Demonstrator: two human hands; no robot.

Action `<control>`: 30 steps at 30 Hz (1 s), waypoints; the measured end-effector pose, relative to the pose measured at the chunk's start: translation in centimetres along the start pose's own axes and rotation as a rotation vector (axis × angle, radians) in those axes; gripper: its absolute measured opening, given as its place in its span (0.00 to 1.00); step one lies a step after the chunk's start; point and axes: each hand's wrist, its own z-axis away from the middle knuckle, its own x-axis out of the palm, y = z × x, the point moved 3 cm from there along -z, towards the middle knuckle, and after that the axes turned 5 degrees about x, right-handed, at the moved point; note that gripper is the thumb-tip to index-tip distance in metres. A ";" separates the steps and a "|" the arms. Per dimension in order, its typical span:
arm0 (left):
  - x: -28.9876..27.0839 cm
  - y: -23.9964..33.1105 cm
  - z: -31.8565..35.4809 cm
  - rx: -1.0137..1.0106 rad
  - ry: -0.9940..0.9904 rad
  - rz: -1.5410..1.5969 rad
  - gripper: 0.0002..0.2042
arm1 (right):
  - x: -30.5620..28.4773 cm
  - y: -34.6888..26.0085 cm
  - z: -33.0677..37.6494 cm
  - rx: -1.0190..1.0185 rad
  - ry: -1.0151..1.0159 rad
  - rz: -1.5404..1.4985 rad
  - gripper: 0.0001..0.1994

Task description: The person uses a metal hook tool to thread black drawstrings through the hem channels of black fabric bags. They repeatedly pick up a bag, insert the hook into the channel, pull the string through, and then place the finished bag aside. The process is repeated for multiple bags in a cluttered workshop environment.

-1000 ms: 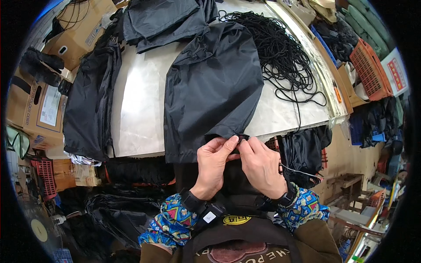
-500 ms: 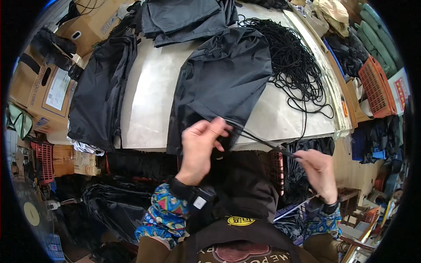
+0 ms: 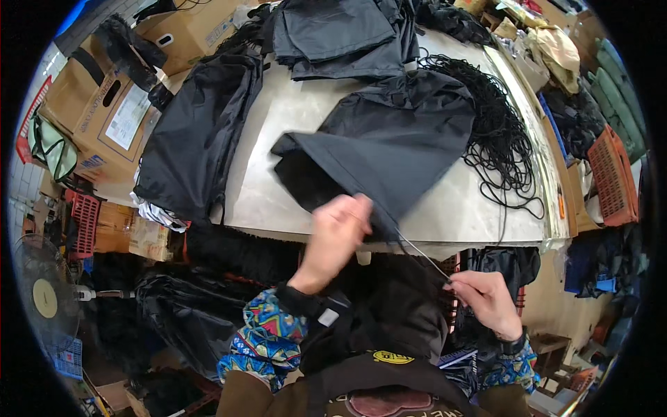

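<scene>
Tabletop (image 3: 257,187) is bearing a black bag (image 3: 389,160), its mouth gaping near the front edge, presumably for easy reach; a cord heap (image 3: 497,132) is lying along its right side, likely handy there. The left hand (image 3: 337,233) — blurred, its grip impossible to tell — is seemingly steadying the rim; the right hand (image 3: 490,300) is pinching a slim strand (image 3: 424,256), apparently for tautness. Pale surface is looking smooth, fabric slick and creased, cord tangled, strand straight.

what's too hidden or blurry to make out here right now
All in the head view:
Left hand: blur hides its exact hold on the black bag.
Thin cord: the right hand hides the part it holds.
Black cord pile: partly covered by the bag.
Folded black fabric: cut off by the top edge.
</scene>
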 end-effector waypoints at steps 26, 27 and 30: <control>-2.1 -1.4 -1.1 -0.106 0.222 0.279 0.16 | 5.2 0.6 -1.9 0.150 -0.272 -0.436 0.11; -2.0 -0.9 -1.3 -0.121 0.202 0.341 0.17 | 4.3 1.1 -1.4 0.239 -0.329 -0.636 0.11; -2.4 -1.3 -0.6 -0.065 -0.069 0.233 0.16 | 2.4 2.6 -1.2 0.450 -0.441 -1.145 0.11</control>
